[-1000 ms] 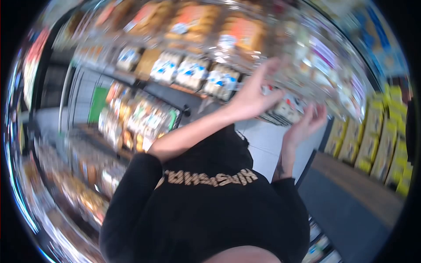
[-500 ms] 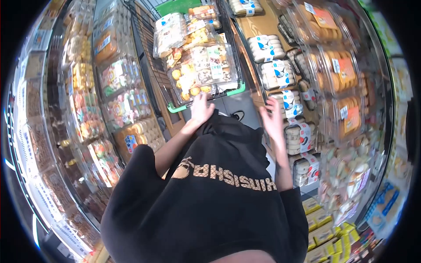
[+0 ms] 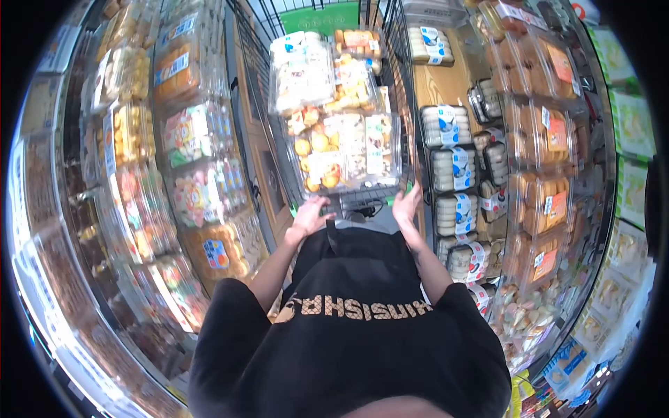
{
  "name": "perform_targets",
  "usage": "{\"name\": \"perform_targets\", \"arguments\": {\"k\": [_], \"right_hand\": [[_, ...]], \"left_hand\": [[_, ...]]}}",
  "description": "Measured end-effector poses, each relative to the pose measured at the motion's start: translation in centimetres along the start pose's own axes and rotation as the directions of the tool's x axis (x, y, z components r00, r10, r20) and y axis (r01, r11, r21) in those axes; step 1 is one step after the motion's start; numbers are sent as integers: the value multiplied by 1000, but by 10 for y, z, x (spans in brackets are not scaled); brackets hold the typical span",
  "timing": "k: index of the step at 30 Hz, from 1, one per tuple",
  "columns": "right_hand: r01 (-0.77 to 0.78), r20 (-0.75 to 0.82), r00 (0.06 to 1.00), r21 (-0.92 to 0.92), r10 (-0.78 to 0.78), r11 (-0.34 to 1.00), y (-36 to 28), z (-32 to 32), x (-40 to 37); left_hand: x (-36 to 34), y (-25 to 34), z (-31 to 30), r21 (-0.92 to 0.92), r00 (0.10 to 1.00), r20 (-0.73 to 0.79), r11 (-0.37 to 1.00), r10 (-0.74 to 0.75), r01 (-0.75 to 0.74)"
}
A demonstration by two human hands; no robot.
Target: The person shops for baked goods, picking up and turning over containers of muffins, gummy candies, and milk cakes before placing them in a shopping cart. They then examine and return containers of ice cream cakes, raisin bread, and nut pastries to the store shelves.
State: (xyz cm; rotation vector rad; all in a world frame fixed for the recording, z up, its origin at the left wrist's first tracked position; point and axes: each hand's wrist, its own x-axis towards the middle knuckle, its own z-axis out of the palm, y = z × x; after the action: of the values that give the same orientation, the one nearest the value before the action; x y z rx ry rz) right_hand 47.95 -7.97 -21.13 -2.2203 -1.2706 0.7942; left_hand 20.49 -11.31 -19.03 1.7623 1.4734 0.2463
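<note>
A shopping cart (image 3: 408,90) with dark wire sides stands in front of me, loaded with clear plastic boxes of baked goods. My left hand (image 3: 309,217) is at the left end of its near edge, fingers bent over the handle by a green end piece. At the right end, my right hand (image 3: 407,205) grips beside the other green piece, thumb and fingers around it. Nearest the hands in the cart is a box of round yellow pastries (image 3: 319,164), beside a box of pale speckled pieces (image 3: 366,150). A box of white pastries (image 3: 301,73) lies farther back.
Shelves line both sides closely. On the right, a wooden shelf (image 3: 435,83) holds black trays of white round pastries (image 3: 446,125), and stacked boxes of brown buns (image 3: 543,143) stand beyond. On the left are stacked clear boxes of colourful sweets (image 3: 202,188) and yellow pastries (image 3: 129,136).
My right hand has come from the air beside the right shelf onto the cart's right end. My left hand has moved to the handle's left end. The cart now points straighter ahead.
</note>
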Motion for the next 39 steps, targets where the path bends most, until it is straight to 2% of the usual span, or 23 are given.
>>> {"name": "perform_targets", "arguments": {"k": [2,3,5,7,11,13,14,15,16,17,18,19,21,23,25,27,28,29,31,32,33,35,39], "right_hand": [[74,-44,996,-13,-74,997,-2,-4,2],[73,-59,996,-15,-73,997,-7,-6,4],[-39,11,999,-33,39,999,-11,-9,4],[2,-17,1000,-41,-3,999,-12,-9,9],[32,5,999,6,-32,999,-23,-19,8],[44,77,996,-9,-44,999,-26,-27,10],[42,74,996,-6,-42,999,-23,-28,15],[122,96,989,-70,-115,990,-19,-30,20],[203,125,974,-131,-187,970,-15,-31,25],[205,126,974,-125,-189,971,-10,-33,33],[314,164,943,-148,-290,938,-20,-41,46],[421,204,900,-166,-386,892,-26,-44,59],[347,191,923,-33,-334,937,-40,-36,79],[246,128,960,25,-247,969,-66,-32,84],[313,72,947,16,-314,949,-53,-20,91],[298,111,947,37,-300,954,-52,-26,91],[329,98,937,69,-334,942,-48,-25,94],[356,84,927,99,-364,929,-42,-25,95],[357,105,924,100,-367,929,-40,-30,99],[383,108,915,72,-389,921,-39,-31,100],[407,111,906,44,-409,912,-37,-31,100],[422,96,902,18,-422,906,-32,-31,104],[413,103,903,48,-416,909,-28,-35,110]], "left_hand": [[13,-14,-3,-121,991,129,992,38,-22],[19,-22,-5,-218,975,221,976,31,19],[28,-18,-16,-335,929,367,926,-43,175],[34,-21,-17,-415,920,392,892,-3,179],[41,-25,-13,-470,891,452,836,-47,283],[42,-23,-10,-461,901,428,841,-68,283],[44,-21,-10,-574,901,411,728,-138,373],[45,-18,-9,-674,891,402,591,-210,443],[40,-14,-9,-578,970,139,779,-201,244],[35,-12,-9,-574,969,136,781,-204,245],[29,0,-20,-299,972,-210,953,-109,43],[23,8,-26,65,869,-486,995,95,-73],[15,21,-33,104,720,-689,970,-87,218],[13,23,-30,128,661,-730,916,-172,380],[14,14,-5,-157,369,-841,832,-395,532],[13,-11,26,-541,229,-666,670,-710,508],[10,-8,23,-560,301,-587,645,-752,520],[7,-5,20,-557,295,-593,647,-749,521],[5,-4,18,-631,414,-538,676,-734,381],[5,-3,20,-608,432,-557,702,-710,370],[4,4,18,-601,430,-565,708,-705,372],[7,25,14,-517,403,-578,701,-710,491],[14,25,25,-466,327,-649,699,-686,542]]}}
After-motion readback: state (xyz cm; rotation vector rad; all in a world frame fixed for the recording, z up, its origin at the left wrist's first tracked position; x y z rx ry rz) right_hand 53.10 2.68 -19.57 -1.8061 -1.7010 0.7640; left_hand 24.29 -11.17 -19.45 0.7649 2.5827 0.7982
